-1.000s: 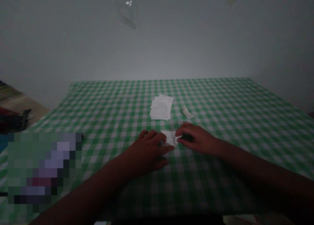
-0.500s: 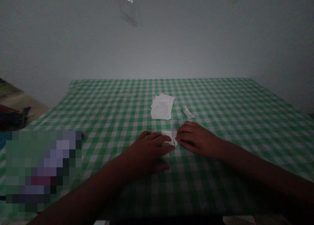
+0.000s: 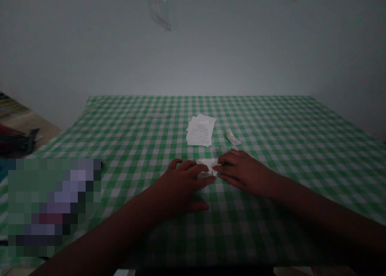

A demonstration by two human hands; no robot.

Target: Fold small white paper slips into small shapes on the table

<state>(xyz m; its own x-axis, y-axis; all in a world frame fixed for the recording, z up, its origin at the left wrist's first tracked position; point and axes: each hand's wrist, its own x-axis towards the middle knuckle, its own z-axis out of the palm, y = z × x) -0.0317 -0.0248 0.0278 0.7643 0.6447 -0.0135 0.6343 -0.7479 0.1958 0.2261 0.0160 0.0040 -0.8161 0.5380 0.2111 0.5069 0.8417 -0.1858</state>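
A small white piece of paper [image 3: 206,162] lies on the cloth between my two hands, with a folded or creased part near its right end. My left hand [image 3: 185,181] rests over its left and near side, fingers spread and thumb held apart on the cloth. From the right, my right hand [image 3: 244,169] has its fingertips closed on the paper's right end at the fold. Both hands hide parts of the sheet.
A loose stack of printed sheets [image 3: 199,131] lies beyond my hands. To its right is a curled white paper piece [image 3: 233,138]. The green-and-white checked tablecloth [image 3: 135,135] reaches back to a pale wall [image 3: 193,59]. A pixelated patch [image 3: 57,203] covers something at left.
The fingers of my right hand have moved slightly at the paper's right end, and the creased part there has changed shape. My left hand stays nearly in place.
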